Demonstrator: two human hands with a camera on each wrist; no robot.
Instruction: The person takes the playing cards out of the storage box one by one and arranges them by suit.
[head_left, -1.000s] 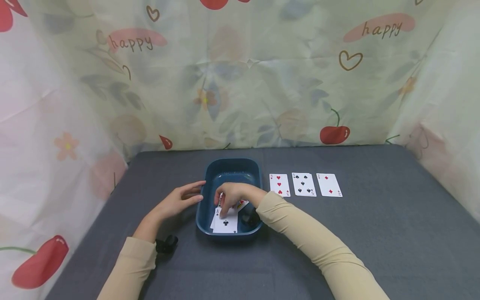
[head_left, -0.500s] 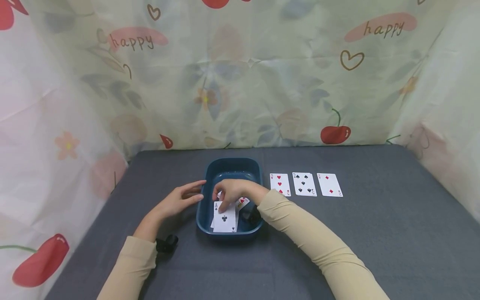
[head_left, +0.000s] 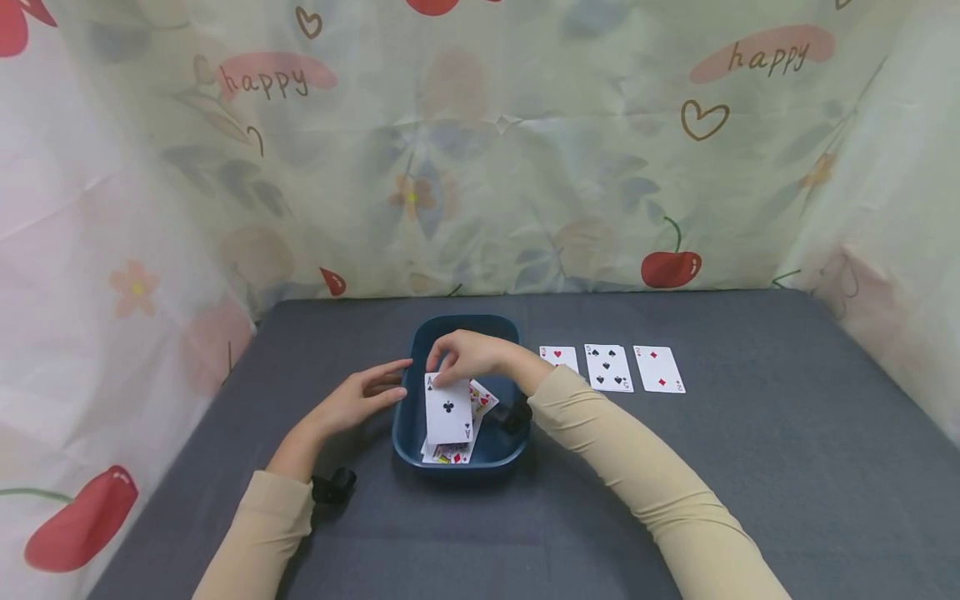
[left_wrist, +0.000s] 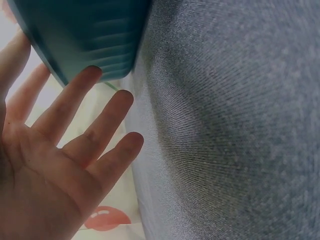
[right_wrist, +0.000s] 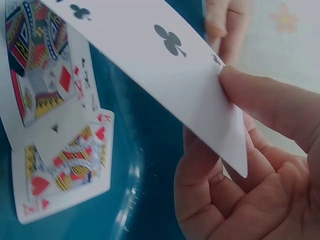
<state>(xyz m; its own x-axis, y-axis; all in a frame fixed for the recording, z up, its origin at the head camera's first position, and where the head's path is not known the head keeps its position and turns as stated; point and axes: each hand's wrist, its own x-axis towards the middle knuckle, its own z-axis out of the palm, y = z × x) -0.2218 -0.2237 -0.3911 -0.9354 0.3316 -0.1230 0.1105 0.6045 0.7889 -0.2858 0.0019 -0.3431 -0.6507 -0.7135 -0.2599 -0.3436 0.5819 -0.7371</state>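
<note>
Between thumb and fingers my right hand (head_left: 474, 357) pinches the ace of clubs (head_left: 448, 410) by its far end, above the blue tray (head_left: 498, 457). Under it in the tray lie a king of hearts (right_wrist: 75, 165), a face card with a red diamond (right_wrist: 37, 65) and other cards partly covered. My left hand (head_left: 358, 400) is beside the tray's left wall, its fingers spread and fairly straight; the fingertips touch or nearly touch the rim. In the left wrist view its palm shows, with nothing held.
Right of the tray stand three face-up spots in a row: the three of hearts (head_left: 558, 357), partly behind my right arm, the five of spades (head_left: 608, 368) with another card edge under it, and the two of diamonds (head_left: 659, 369). A grey cloth (head_left: 480, 542) covers the table; a patterned curtain hangs behind.
My right hand has lifted the ace of clubs off the other cards and moved it up and toward the tray's far end, uncovering a face card below. The left hand stays in place.
</note>
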